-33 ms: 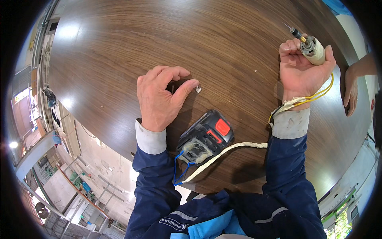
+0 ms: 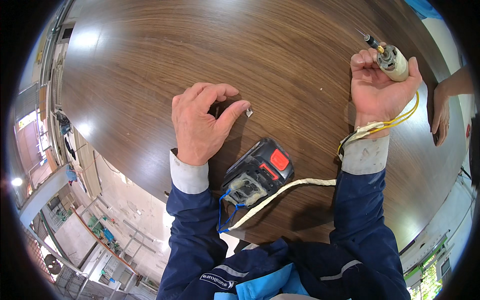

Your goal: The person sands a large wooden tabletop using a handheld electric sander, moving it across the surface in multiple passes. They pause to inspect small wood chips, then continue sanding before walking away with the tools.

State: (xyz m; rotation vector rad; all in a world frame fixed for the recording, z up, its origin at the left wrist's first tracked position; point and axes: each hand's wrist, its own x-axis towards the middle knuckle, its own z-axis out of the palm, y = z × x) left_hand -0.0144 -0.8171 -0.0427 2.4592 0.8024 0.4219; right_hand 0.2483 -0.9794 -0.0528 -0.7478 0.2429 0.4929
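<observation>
1. From my remote seat, I see the right hand (image 2: 376, 95) palm up, fingers curled, with the motor tool (image 2: 396, 67) held between thumb and forefinger.
2. Just beyond those fingertips, angled up and to the left, are the black chuck (image 2: 371, 41) and thin bit (image 2: 360, 32). I'd want the grip on the casing only, with skin clear of the chuck and bit.
3. The left hand (image 2: 197, 117) arches palm down, with a narrow gap between thumb and forefinger. A small white piece (image 2: 249, 113) sits right at the thumb tip; I can't tell whether it is pinched or lies on the table (image 2: 150, 65). Fingertips well back from any spinning point would be my rule.
4. Behind the right fingers, yellow wires (image 2: 416, 107) loop back to the wrist. I'd leave slack there, so a turning wrist doesn't tug the joints.
5. Bodyward of the left fingers, slightly right, lies the battery pack (image 2: 256, 170), with blue wires (image 2: 220, 207) and a cream-wrapped cable (image 2: 295, 183) running to the right sleeve (image 2: 360, 205).
6. Farther right of the right fingers is another person's hand (image 2: 441, 112); I'd aim the bit away from it.
</observation>
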